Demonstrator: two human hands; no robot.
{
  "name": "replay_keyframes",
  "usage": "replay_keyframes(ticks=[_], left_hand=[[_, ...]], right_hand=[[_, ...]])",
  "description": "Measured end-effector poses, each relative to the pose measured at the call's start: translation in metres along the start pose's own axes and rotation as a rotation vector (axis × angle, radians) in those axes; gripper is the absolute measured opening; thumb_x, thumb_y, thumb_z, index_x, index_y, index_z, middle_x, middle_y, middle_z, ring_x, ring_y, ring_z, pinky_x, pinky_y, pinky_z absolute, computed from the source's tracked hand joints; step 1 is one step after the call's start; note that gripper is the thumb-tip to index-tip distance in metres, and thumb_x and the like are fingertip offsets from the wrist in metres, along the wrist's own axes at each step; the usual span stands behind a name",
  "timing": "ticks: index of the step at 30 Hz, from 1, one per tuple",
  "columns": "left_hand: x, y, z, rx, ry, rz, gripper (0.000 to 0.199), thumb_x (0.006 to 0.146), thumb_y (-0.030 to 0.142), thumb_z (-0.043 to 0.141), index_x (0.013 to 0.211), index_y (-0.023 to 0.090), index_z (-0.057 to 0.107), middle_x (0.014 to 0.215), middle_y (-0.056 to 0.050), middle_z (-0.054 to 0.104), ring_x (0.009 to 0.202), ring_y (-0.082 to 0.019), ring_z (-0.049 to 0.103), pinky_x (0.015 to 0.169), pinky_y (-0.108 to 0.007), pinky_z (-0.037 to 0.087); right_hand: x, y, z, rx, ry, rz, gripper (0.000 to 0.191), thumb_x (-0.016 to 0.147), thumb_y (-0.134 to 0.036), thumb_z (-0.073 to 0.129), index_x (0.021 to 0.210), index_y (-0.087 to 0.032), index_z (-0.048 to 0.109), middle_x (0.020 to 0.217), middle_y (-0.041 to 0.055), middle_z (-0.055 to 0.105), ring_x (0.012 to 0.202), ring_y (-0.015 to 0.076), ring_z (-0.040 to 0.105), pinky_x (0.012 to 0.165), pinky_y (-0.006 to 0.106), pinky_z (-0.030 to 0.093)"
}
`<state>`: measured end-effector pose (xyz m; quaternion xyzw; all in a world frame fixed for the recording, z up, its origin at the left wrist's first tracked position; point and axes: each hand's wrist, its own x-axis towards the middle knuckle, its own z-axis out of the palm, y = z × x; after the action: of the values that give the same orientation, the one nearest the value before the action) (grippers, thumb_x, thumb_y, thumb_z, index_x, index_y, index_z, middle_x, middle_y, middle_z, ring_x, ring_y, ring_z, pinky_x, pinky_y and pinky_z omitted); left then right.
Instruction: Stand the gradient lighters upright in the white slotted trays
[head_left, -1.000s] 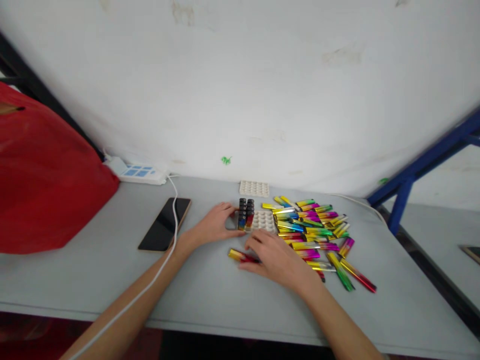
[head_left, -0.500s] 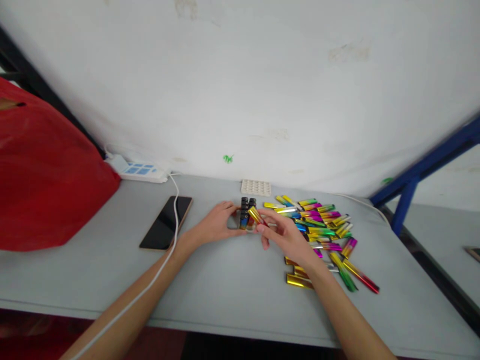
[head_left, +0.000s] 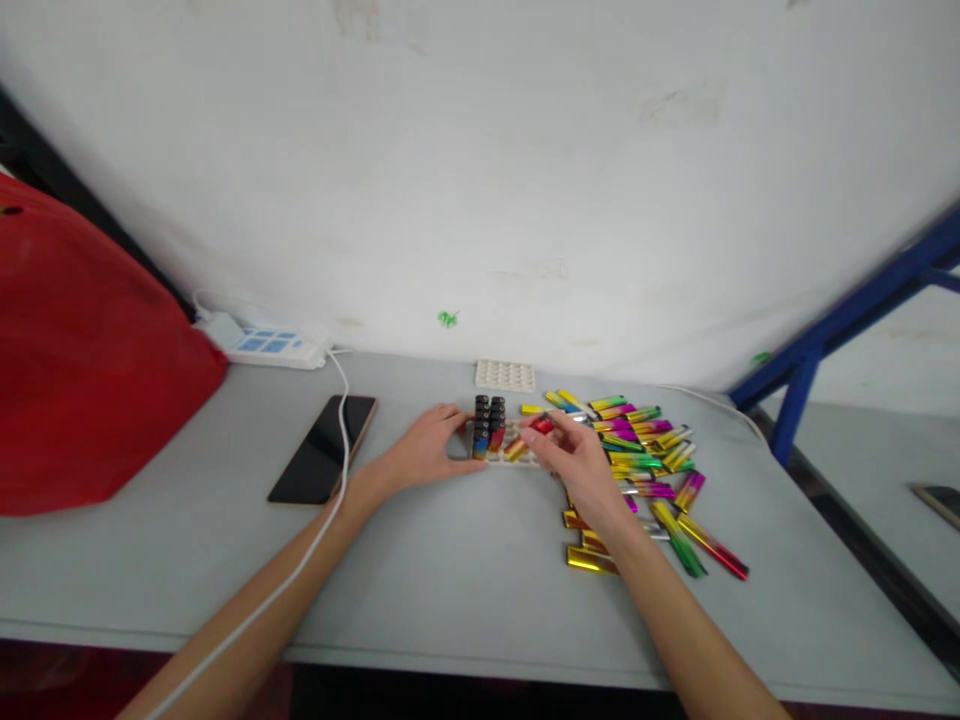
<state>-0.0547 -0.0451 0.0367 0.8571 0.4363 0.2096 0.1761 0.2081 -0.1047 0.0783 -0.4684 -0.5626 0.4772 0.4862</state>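
My left hand (head_left: pixel 424 445) grips the left end of a white tray with holes (head_left: pixel 517 462), thumb at the near side and fingers at the far side. Two rows of shiny tubes with black tops (head_left: pixel 489 420) stand upright at that end. Held in the fingertips of my right hand (head_left: pixel 574 455) is a shiny gold-and-red tube (head_left: pixel 517 448), tilted over the tray with its gold end low and left. Its upper end is partly hidden by my fingers. Right of this hand lies a loose pile of similar multicoloured tubes (head_left: pixel 637 460).
A second white tray (head_left: pixel 505 376) lies by the wall. On the left are a phone (head_left: pixel 322 450), a power strip (head_left: pixel 277 345) and a red bag (head_left: pixel 97 360). A white cable (head_left: pixel 346 410) runs across the phone and along my left arm. A blue metal frame (head_left: pixel 795 400) stands right.
The tube in my right hand has turned, its gold end swinging from up to down towards the tray. The hand has shifted slightly right. My left hand stays at the tray's end.
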Motion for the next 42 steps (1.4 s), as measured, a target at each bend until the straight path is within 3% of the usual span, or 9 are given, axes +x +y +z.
replay_keyframes(ticks=[5, 8, 10, 13, 19, 24, 33, 39, 42], left_hand=[[0.001, 0.002, -0.001, 0.004, 0.002, 0.01, 0.049, 0.087, 0.063, 0.087, 0.111, 0.023, 0.073, 0.113, -0.012, 0.075, 0.109, -0.035, 0.07, 0.099, -0.046, 0.056], [0.001, 0.002, -0.001, 0.004, 0.0, 0.014, 0.052, 0.087, 0.067, 0.086, 0.113, 0.023, 0.073, 0.113, -0.011, 0.075, 0.108, -0.034, 0.07, 0.098, -0.045, 0.056], [0.0, 0.001, 0.0, 0.012, -0.002, 0.013, 0.053, 0.087, 0.068, 0.085, 0.113, 0.022, 0.073, 0.113, -0.011, 0.074, 0.107, -0.034, 0.069, 0.098, -0.045, 0.056], [0.0, 0.0, 0.0, 0.013, -0.003, 0.009, 0.051, 0.087, 0.066, 0.086, 0.111, 0.023, 0.073, 0.113, -0.01, 0.074, 0.109, -0.034, 0.069, 0.1, -0.045, 0.056], [0.0, 0.002, -0.001, -0.001, -0.002, 0.015, 0.049, 0.088, 0.062, 0.086, 0.113, 0.023, 0.072, 0.115, -0.011, 0.074, 0.112, -0.035, 0.069, 0.103, -0.046, 0.055], [0.001, 0.001, 0.0, 0.021, -0.006, 0.016, 0.048, 0.087, 0.064, 0.087, 0.105, 0.023, 0.07, 0.112, -0.01, 0.073, 0.109, -0.034, 0.069, 0.1, -0.045, 0.055], [0.002, 0.002, -0.001, 0.009, -0.006, 0.005, 0.047, 0.086, 0.06, 0.089, 0.107, 0.022, 0.071, 0.111, -0.011, 0.074, 0.109, -0.035, 0.07, 0.099, -0.044, 0.055], [0.001, 0.004, -0.001, 0.04, -0.022, 0.019, 0.049, 0.089, 0.061, 0.086, 0.112, 0.02, 0.073, 0.114, -0.011, 0.074, 0.111, -0.034, 0.069, 0.101, -0.044, 0.054], [0.001, 0.002, 0.0, 0.038, -0.022, 0.027, 0.052, 0.09, 0.063, 0.085, 0.116, 0.02, 0.073, 0.115, -0.011, 0.074, 0.111, -0.035, 0.069, 0.101, -0.044, 0.054]], right_hand=[[-0.001, 0.002, 0.005, 0.075, -0.094, 0.012, 0.062, 0.096, -0.084, 0.067, 0.091, -0.023, 0.073, 0.087, 0.0045, 0.07, 0.081, 0.0208, 0.066, 0.075, 0.033, 0.057], [-0.004, 0.002, 0.013, 0.166, -0.191, 0.045, 0.059, 0.099, -0.084, 0.062, 0.094, -0.025, 0.065, 0.082, 0.001, 0.066, 0.075, 0.019, 0.064, 0.075, 0.034, 0.06], [-0.005, 0.002, 0.018, 0.237, -0.227, 0.111, 0.06, 0.097, -0.086, 0.062, 0.095, -0.027, 0.058, 0.074, -0.0046, 0.055, 0.061, 0.0153, 0.052, 0.062, 0.031, 0.054], [-0.007, 0.003, 0.023, 0.201, -0.2, 0.175, 0.065, 0.092, -0.091, 0.063, 0.089, -0.028, 0.05, 0.068, -0.0092, 0.04, 0.052, 0.0117, 0.031, 0.047, 0.025, 0.033], [-0.008, 0.007, 0.023, -0.22, -0.004, -0.027, 0.061, 0.099, -0.076, 0.058, 0.065, -0.026, 0.047, 0.062, -0.0036, 0.044, 0.059, 0.0147, 0.039, 0.055, 0.03, 0.029], [-0.007, 0.01, 0.025, -0.291, 0.068, -0.022, 0.046, 0.094, -0.06, 0.054, 0.063, -0.028, 0.043, 0.058, -0.0043, 0.041, 0.057, 0.0148, 0.038, 0.056, 0.031, 0.026], [-0.006, 0.011, 0.024, -0.339, 0.037, -0.09, 0.045, 0.108, -0.065, 0.048, 0.084, -0.027, 0.053, 0.07, -0.0032, 0.056, 0.065, 0.0178, 0.052, 0.062, 0.03, 0.038], [-0.007, 0.006, 0.013, -0.559, -0.031, -0.389, 0.045, 0.119, -0.057, 0.041, 0.093, -0.026, 0.06, 0.095, 0.0066, 0.07, 0.092, 0.0242, 0.067, 0.083, 0.035, 0.05], [-0.006, 0.009, 0.01, -0.682, -0.069, -0.437, 0.044, 0.119, -0.056, 0.045, 0.091, -0.026, 0.06, 0.09, 0.0065, 0.072, 0.087, 0.025, 0.069, 0.079, 0.035, 0.051]])
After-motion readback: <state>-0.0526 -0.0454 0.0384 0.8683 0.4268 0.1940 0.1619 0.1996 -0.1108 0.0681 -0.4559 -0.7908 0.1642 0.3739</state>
